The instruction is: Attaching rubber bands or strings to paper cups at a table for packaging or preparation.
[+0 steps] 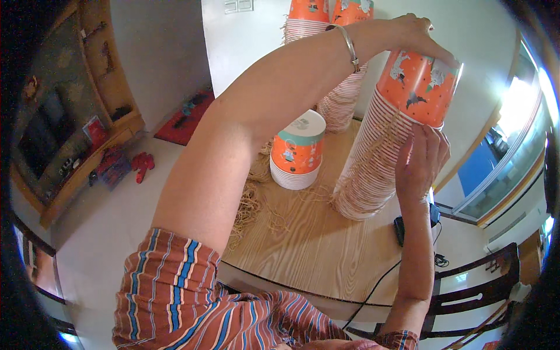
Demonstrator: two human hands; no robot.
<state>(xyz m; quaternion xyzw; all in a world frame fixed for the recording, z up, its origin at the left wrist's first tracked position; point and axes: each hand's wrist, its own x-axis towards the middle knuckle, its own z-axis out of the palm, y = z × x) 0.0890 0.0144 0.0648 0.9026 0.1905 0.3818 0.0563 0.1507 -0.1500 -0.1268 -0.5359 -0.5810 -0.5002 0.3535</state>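
Observation:
A tall, leaning stack of nested paper buckets point(370, 166) stands upside down on the table, its white rims strung with tan cord handles. The uppermost paper bucket point(402, 87) is orange with small printed figures and a bat. My left hand point(417, 36) reaches across and grips the base of that bucket from above; some of its fingers are hidden behind it. Lower down, at the bucket's rim, my right hand point(423, 154) presses curled fingers against the near right side of the stack. A shorter stack of the same buckets point(298, 149) stands to the left.
Two more tall bucket stacks point(344, 105) stand by the wall, partly behind my left arm. Loose tan cord point(248, 210) lies on the wooden table point(315, 251). A black adapter point(399, 230) with a cable is at the right edge, near a dark chair point(478, 297).

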